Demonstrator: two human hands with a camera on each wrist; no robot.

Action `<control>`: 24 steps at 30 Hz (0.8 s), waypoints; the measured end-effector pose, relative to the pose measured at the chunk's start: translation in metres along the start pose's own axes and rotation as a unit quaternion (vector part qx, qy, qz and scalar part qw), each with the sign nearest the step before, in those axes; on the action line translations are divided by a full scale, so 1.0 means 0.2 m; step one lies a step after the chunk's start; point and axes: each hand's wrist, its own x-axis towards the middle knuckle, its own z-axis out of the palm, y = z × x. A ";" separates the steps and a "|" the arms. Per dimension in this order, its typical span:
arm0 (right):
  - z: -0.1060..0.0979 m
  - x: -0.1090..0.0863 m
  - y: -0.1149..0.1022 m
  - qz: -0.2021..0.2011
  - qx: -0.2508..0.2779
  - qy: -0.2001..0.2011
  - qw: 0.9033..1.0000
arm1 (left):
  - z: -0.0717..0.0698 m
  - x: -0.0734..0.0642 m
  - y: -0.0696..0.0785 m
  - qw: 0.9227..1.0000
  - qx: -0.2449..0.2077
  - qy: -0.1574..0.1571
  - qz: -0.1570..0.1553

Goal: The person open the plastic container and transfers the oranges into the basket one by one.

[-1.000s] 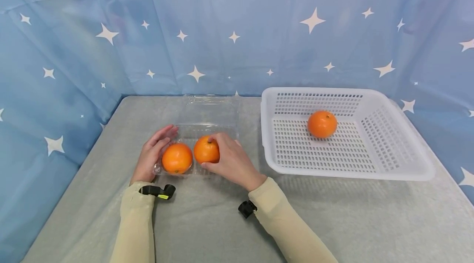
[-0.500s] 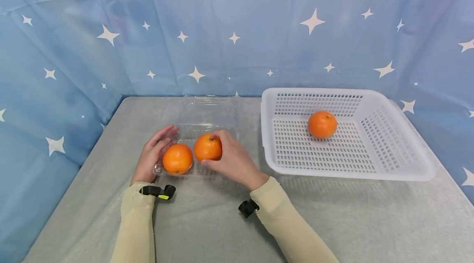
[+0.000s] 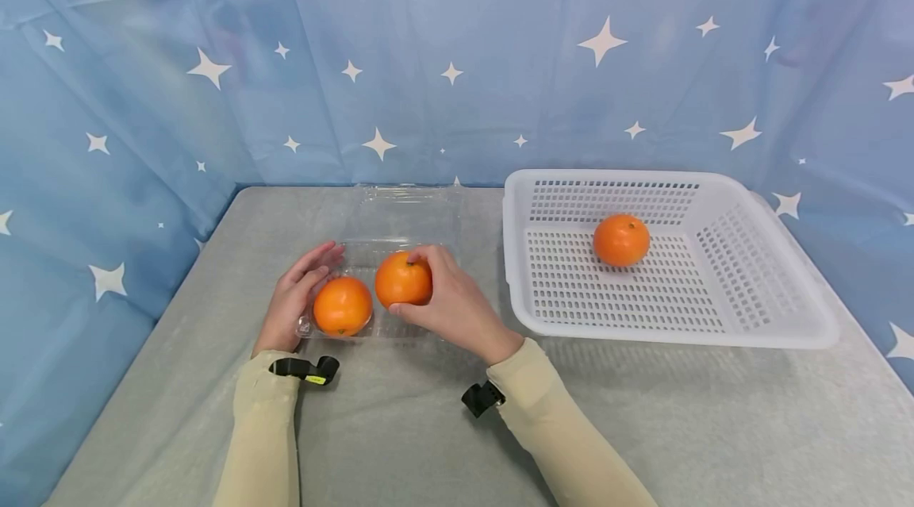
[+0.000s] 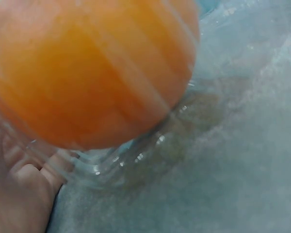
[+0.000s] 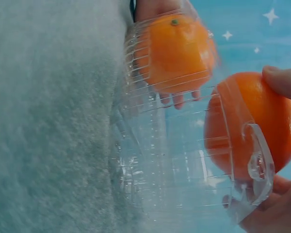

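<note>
My right hand [image 3: 460, 305] grips an orange [image 3: 401, 281], thumb on the near side and fingers at the top. In the right wrist view this orange [image 5: 276, 126] is raised partly above the rim of a clear plastic clamshell box [image 5: 184, 160]. A second orange [image 3: 343, 306] sits in the left part of the box. My left hand [image 3: 291, 301] rests against the box's left end with its fingers extended along the wall. In the left wrist view the second orange [image 4: 92, 73] shows close up through the clear plastic, beside the left hand [image 4: 24, 189].
To the right stands a white perforated plastic basket [image 3: 678, 338] with one orange [image 3: 621, 240] inside. The box's clear lid [image 3: 407, 213] is folded back, away from me. A grey cloth [image 3: 400, 428] covers the table, and a blue star-patterned curtain [image 3: 428, 15] hangs behind it.
The orange in my right hand has risen from the box and shifted slightly to the right. My left hand, the second orange and the basket have stayed in place.
</note>
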 end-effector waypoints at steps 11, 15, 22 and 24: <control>-0.02 0.00 -0.02 -0.019 0.003 0.017 1.000 | 0.00 0.00 0.00 1.000 0.003 -0.001 0.000; -0.03 0.00 -0.03 -0.035 0.010 0.016 0.999 | 0.00 0.00 0.00 1.000 0.001 -0.001 -0.002; -0.06 -0.01 -0.05 -0.045 0.021 0.016 0.999 | 0.00 0.00 0.00 1.000 0.002 -0.001 -0.003; -0.07 -0.01 -0.06 -0.045 0.025 0.018 0.999 | 0.00 0.00 0.00 1.000 0.003 -0.002 -0.003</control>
